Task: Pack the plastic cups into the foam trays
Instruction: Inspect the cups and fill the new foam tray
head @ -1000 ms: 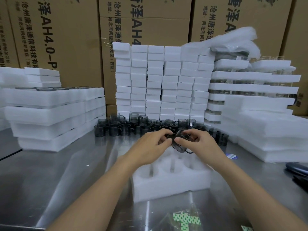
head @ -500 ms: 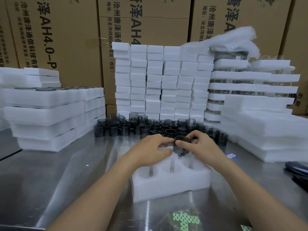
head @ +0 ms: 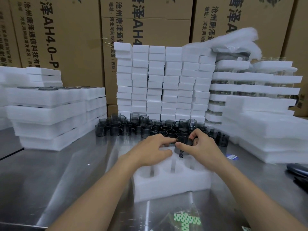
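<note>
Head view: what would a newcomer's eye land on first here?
The left hand and right hand hold a smoky cup at the far row of a white foam tray on the steel table. Behind them a crowd of matching cups stands before a wall of stacked foam blocks, with tall cardboard boxes at the back.

We see one smoky grey translucent cup (head: 183, 142) standing upright, lowered partly into a back-row pocket of the white foam tray (head: 166, 187), its handle toward the surface's near edge. The tray lies mid-surface, with three round front pockets unfilled. More grey cups (head: 126, 129) stand clustered behind it, toward the far edge.
</note>
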{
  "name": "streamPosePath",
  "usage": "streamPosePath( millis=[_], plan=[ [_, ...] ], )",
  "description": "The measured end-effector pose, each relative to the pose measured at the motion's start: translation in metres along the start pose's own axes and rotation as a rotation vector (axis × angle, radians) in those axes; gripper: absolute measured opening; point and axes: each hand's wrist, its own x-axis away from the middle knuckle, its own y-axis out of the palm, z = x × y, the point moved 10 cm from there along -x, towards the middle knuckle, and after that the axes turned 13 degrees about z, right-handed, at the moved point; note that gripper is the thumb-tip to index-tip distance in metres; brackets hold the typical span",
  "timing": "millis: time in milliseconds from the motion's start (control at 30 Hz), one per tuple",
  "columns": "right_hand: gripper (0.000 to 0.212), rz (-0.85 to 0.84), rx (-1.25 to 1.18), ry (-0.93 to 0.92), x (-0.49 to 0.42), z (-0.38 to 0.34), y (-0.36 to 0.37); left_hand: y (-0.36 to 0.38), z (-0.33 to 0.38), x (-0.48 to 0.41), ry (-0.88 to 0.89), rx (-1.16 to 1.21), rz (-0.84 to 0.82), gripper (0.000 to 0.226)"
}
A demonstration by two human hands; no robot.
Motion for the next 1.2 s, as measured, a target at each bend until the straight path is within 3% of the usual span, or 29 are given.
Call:
streamPosePath(
  millis=[300,500,600,833,1033,1200],
  plan=[
    [0.070,-0.026,0.038,-0.032,0.001,-0.003,0.003,0.000,-0.002,-0.001,-0.011,0.003,0.007,0.060],
    [0.060,-0.087,0.080,-0.103,0.001,-0.005,0.010,-0.001,0.002,0.000,0.009,0.019,0.012,0.049],
    [0.058,-0.121,0.076,-0.065,-0.002,0.004,0.012,0.001,0.001,0.000,0.006,-0.015,-0.002,0.059],
    [0.061,-0.150,0.065,-0.019,0.000,0.010,0.015,0.000,0.001,0.000,0.022,0.008,0.006,0.053],
    [0.037,-0.157,0.007,-0.025,-0.002,0.008,0.012,0.000,0.003,0.001,0.021,0.000,-0.009,0.049],
    [0.047,-0.199,-0.040,-0.002,-0.002,0.012,0.016,0.001,0.002,0.000,0.020,-0.013,-0.015,0.043]
  ],
)
